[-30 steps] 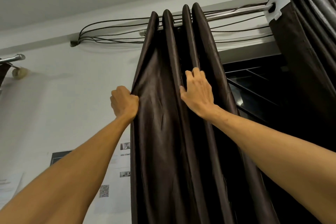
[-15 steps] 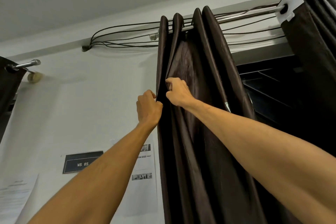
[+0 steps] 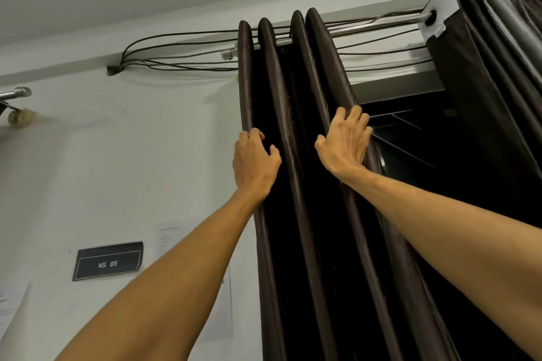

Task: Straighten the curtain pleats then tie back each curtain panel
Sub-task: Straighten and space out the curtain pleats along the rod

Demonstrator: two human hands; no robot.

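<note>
**Pleats being evened out, tie-back not yet begun**

Below and left of the left hand, a dark rectangular wall sign marked "WS 05" (image 3: 108, 261) is hanging beside a white printed paper sheet (image 3: 171, 239). Above that hand, thin black cables (image 3: 181, 48) are running along the wall toward the polished chrome curtain rod (image 3: 375, 25).

The left hand (image 3: 255, 165) is gripping the leftmost pleat (image 3: 245, 82) of the dark brown satin curtain panel (image 3: 308, 243), with its fingers curling over the pleat's outer edge and its thumb reaching toward the next fold. The panel is hanging gathered between the two hands and falling below them, out of view.

The right hand (image 3: 346, 143) is lying spread against the rightmost pleat (image 3: 331, 67), palm pressing the fabric. Whether the fingertips are hooking behind the edge cannot be told. Just beyond it the dark window opening (image 3: 410, 138) is showing, and farther right a second dark pleated curtain panel (image 3: 484, 97) is hanging bunched.

The pleat-straightening step looks to be in hand on the first panel. The next move is probably calling for both hands to slide down the folds together, keeping them evenly spaced, before anything is tied.
</note>
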